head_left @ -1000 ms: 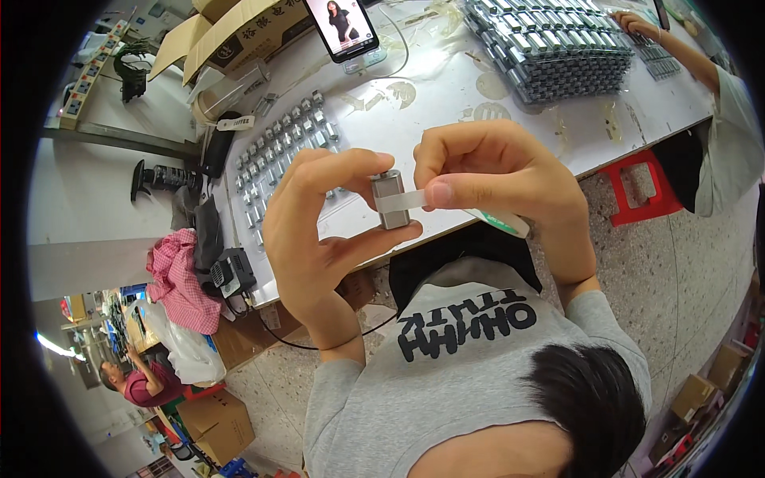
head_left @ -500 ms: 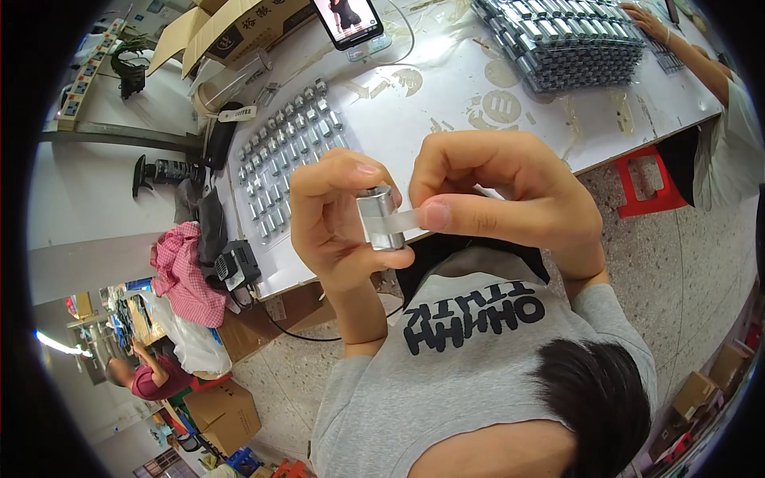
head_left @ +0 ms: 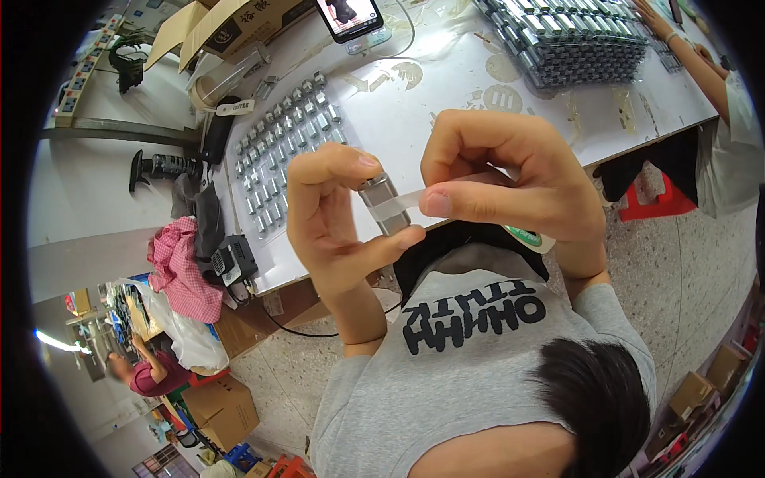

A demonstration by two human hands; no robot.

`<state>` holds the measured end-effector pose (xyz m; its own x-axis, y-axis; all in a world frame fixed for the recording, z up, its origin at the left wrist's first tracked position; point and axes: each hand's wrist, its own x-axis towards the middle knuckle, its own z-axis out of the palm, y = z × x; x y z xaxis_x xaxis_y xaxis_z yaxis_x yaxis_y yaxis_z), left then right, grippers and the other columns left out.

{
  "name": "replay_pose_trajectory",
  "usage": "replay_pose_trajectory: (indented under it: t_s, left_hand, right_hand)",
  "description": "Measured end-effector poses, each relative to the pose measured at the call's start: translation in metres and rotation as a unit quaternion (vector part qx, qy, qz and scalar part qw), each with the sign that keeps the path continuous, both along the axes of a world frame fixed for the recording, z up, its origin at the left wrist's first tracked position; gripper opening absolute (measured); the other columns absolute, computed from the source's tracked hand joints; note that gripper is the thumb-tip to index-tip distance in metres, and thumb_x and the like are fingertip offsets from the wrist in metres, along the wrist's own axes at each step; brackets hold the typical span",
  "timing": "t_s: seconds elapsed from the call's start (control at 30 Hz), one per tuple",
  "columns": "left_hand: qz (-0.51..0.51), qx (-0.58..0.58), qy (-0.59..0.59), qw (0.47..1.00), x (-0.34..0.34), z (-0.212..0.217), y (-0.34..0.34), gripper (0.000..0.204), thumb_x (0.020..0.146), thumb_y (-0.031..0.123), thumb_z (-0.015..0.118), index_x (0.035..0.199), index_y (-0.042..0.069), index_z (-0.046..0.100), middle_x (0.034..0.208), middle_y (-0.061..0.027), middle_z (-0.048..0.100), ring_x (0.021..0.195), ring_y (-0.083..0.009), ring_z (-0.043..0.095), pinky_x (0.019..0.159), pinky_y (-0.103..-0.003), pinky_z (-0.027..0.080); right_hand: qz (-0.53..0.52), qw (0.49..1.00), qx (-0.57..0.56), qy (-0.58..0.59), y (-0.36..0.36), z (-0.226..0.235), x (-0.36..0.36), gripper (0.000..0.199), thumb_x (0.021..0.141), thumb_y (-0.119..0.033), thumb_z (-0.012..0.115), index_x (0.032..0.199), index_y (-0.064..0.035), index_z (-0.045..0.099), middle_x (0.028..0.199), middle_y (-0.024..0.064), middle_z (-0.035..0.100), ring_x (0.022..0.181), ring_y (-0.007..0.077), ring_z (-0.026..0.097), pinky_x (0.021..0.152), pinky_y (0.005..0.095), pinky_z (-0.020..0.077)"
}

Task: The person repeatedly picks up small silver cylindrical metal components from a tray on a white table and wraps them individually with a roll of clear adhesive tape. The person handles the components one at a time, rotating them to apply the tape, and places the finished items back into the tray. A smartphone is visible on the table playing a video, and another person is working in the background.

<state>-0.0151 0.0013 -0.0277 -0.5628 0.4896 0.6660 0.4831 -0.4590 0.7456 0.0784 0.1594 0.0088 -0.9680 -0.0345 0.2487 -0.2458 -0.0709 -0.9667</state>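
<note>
My left hand (head_left: pixel 323 219) pinches a small silver metal case (head_left: pixel 380 191) by its two ends, between thumb and forefinger, above the table's front edge. A strip of clear tape (head_left: pixel 412 201) lies across the middle of the case and runs taut to the right. My right hand (head_left: pixel 510 179) is closed on that strip, thumb against curled fingers. Below the right hand a curved green-and-white edge (head_left: pixel 526 237) peeks out, mostly hidden; I cannot tell what it belongs to. Behind the left hand, a clear tray (head_left: pixel 344 131) holds rows of similar silver pieces.
Stacked trays of silver pieces (head_left: pixel 558 52) stand at the far right, near a co-worker's arm (head_left: pixel 697 68). At the back are a phone (head_left: pixel 348 20) and an open cardboard box (head_left: pixel 247 28). A black device (head_left: pixel 233 259) and checked cloth (head_left: pixel 187 279) sit left. A red stool (head_left: pixel 657 203) stands right.
The metal case has tilted, its lower end swinging right, and now shows a flat face. My right hand has risen slightly with the tape. The green-and-white edge has come into view below it.
</note>
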Motion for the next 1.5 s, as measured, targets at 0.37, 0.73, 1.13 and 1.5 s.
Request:
replay_pose_trajectory:
  t_s: [0.37,0.73,1.13,1.5]
  left_hand:
    - [0.101,-0.156,0.106,0.977,0.012,0.034,-0.001,0.050,0.049,0.002,0.079,0.092,0.004,0.055,0.074,-0.0022,0.055,0.063,-0.0101,0.052,0.064,-0.022,0.040]
    - [-0.053,0.015,-0.092,0.994,0.013,-0.001,0.008,0.061,0.048,0.002,0.081,0.099,0.001,0.048,0.093,-0.0063,0.052,0.078,-0.0118,0.047,0.072,-0.023,0.038]
    - [-0.047,0.076,-0.112,0.990,0.017,-0.041,0.051,0.053,0.068,0.057,0.063,0.098,0.015,0.056,0.120,-0.0123,0.036,0.100,-0.0203,0.037,0.084,-0.033,0.029]
    - [0.104,-0.267,0.242,0.927,0.012,0.022,0.029,0.049,0.057,-0.001,0.074,0.102,0.006,0.059,0.092,-0.0071,0.054,0.076,-0.0176,0.055,0.063,-0.028,0.046]
  right_hand:
    - [0.004,0.999,0.039,0.013,0.010,-0.005,-0.006,0.011,0.078,-0.008,0.064,0.080,0.0011,0.058,0.063,-0.0026,0.051,0.050,-0.0005,0.037,0.044,0.0157,0.0233]
    - [0.023,0.997,-0.064,-0.025,0.004,-0.011,-0.009,0.012,0.078,-0.010,0.063,0.078,0.0003,0.057,0.065,-0.0028,0.052,0.057,0.0002,0.041,0.048,0.0159,0.0285]
    - [0.117,0.975,-0.186,-0.018,0.004,-0.030,-0.012,0.017,0.086,-0.017,0.055,0.087,0.0001,0.058,0.064,-0.0045,0.049,0.057,0.0025,0.042,0.051,0.0195,0.0335]
    - [-0.049,0.994,-0.090,-0.040,0.016,-0.049,-0.010,0.023,0.082,-0.019,0.060,0.067,-0.0037,0.051,0.062,-0.0036,0.049,0.058,0.0015,0.041,0.050,0.0192,0.0312]
